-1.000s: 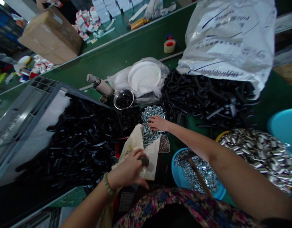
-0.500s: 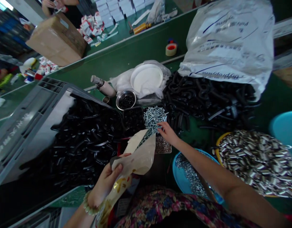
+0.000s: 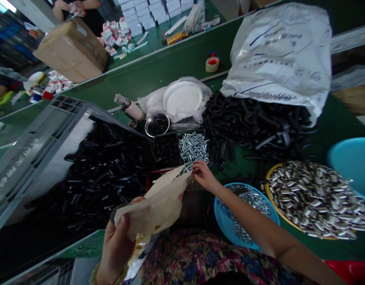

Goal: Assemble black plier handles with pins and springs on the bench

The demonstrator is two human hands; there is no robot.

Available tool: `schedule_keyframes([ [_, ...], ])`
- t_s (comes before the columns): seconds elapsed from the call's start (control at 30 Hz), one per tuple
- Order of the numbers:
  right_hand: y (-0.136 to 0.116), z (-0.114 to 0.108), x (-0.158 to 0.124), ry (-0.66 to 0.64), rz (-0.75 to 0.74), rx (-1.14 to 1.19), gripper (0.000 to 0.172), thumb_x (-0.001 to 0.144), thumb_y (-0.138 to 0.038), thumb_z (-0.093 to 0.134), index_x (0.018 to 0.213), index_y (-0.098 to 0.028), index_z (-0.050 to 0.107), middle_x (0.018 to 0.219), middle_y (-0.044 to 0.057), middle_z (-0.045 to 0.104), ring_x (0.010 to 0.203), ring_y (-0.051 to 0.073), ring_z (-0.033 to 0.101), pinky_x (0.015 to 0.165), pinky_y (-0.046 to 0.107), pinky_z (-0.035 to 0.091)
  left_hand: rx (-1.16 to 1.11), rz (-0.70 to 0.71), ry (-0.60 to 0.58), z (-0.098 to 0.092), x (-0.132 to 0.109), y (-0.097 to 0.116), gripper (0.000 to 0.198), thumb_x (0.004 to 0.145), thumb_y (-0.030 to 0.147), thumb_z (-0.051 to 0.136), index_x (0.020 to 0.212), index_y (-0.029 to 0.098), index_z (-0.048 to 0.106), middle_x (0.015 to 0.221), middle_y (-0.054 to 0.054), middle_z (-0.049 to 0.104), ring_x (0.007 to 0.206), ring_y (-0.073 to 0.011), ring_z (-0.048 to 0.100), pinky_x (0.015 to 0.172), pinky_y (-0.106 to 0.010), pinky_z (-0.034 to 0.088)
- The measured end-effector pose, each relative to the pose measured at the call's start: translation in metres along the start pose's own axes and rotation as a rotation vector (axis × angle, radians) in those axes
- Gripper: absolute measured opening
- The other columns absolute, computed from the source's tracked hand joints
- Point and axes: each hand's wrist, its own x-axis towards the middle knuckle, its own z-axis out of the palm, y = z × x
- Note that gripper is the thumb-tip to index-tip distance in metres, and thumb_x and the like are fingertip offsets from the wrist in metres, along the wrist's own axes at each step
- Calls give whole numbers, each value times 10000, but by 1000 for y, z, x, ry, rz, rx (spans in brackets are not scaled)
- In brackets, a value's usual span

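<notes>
- Left grip: clenched on a folded kraft paper bag, thumb and fingers pinching its lower edge, with the bag held up over the person's floral top.
- Right grip: fingers drawn together at the bag's upper edge, just beside a few silver screws; whether they hold a screw is too small to tell.
- Main heap of silver screws: in a tray on the green surface, just above the right grip and beside a black tray of dark parts.
- Left of them: black plastic hooks fill a grey crate.
- Right of them: more black hooks spill from a white polypropylene sack.
- Below the right forearm: a blue basin of washers, and beside it a yellow-rimmed tub of silver metal sleeves.
</notes>
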Motion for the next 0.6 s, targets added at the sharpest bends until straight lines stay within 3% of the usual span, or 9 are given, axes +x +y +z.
schedule_keyframes([
  [0.13,9,8,4,118,212,190,480,763,-330,616,1219,-226,509,1252,115,520,855,183,623,797,399,530,-125,10,27,-1,-6,-1,436,485,597,817,725,258,683,862,-5,724,764,-212,664,647,-279,576],
  [0.27,3,25,16,107,250,303,518,901,-509,380,1319,-214,456,1239,141,584,941,226,658,797,420,543,-152,95,15,-8,-14,2,414,547,578,795,717,225,662,899,-32,712,773,-219,651,628,-293,570],
  [0.37,-21,39,21,86,229,368,606,931,-584,228,1320,-207,500,1279,140,597,1101,245,619,920,443,499,-192,220,39,-15,-22,5,407,565,535,800,662,186,617,827,-46,688,782,-220,644,645,-297,566],
  [0.47,-57,49,11,-34,85,307,607,927,-618,280,1303,-232,560,1372,91,551,1290,238,481,1116,458,308,-246,256,60,-21,-31,9,401,585,527,794,667,173,624,822,-41,675,845,-221,642,718,-313,566],
  [0.6,-99,46,-8,-397,-269,7,574,965,-585,230,1415,-304,447,1444,27,483,1399,212,329,1177,505,-5,-340,297,77,-30,-44,15,354,649,538,747,730,206,658,861,-20,667,978,-241,611,808,-370,552],
])
